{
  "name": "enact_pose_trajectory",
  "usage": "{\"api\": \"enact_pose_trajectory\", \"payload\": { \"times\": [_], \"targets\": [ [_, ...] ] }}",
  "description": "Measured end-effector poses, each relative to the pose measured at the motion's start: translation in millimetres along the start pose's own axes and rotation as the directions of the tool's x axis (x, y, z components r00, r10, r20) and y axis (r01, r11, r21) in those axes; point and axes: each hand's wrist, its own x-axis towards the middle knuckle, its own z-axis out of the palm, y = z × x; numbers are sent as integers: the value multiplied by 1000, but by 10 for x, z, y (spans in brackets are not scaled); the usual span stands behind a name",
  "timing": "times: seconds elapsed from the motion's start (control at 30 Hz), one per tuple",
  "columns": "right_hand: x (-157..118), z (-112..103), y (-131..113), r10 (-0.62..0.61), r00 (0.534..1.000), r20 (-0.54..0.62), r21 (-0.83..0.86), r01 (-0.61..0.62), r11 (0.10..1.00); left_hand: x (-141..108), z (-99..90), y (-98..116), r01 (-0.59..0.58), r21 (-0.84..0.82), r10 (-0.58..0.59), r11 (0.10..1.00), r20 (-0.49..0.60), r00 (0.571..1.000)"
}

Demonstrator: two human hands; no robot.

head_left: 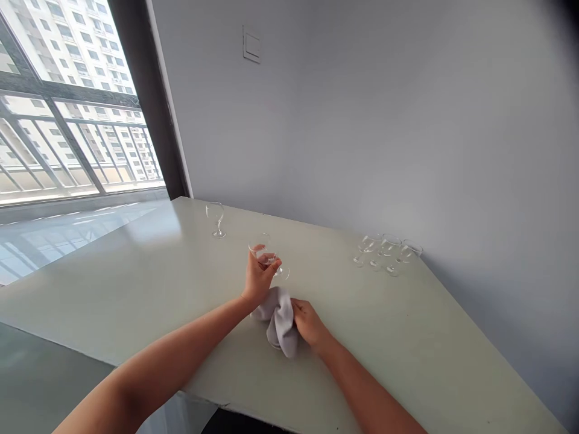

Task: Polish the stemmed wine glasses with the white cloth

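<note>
My left hand [261, 272] is closed around a clear stemmed glass [260, 241], which tilts with its foot toward the right. Part of the bowl and stem is hidden behind the fingers. Just below and to the right, my right hand [308, 320] pinches a crumpled light grey cloth [281, 322]. The cloth hangs in folds close to the tabletop, near my left wrist and apart from the glass bowl. Farther back on the left, another stemmed glass [216, 218] stands upright on the table.
Three more stemmed glasses [389, 246] stand grouped at the right, close to the wall [429, 132]. The pale glossy table [181, 289] runs back to the wall corner. A window [72, 120] is at the left, and a light switch [251, 45] sits on the wall.
</note>
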Motion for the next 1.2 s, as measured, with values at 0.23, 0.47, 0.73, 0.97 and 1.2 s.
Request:
{"api": "enact_pose_trajectory", "payload": {
  "times": [0.23, 0.47, 0.73, 0.97, 1.2],
  "targets": [
    [127, -172, -226, -550, 828, -113, -823, 232, 519, -106, 40, 113, -92, 129, 74, 987, 139, 988],
    [508, -264, -138, -409, 912, -22, -843, 203, 498, -220, 83, 1, -205, 379, 102, 902, 274, 956],
    [980, -1222, 21, -189, 831, -523, -781, -378, 497, -142, 56, -317, -103, 541, -75, 835, 297, 952],
    [1211, -1677, 124, -99, 753, -651, -698, -543, 466, -142, 59, -296, -78, 543, -101, 836, 292, 951],
    [1370, -1783, 178, -54, 732, -679, -664, -580, 472, -149, 54, -292, -67, 536, -113, 841, 295, 949]
  ]
}}
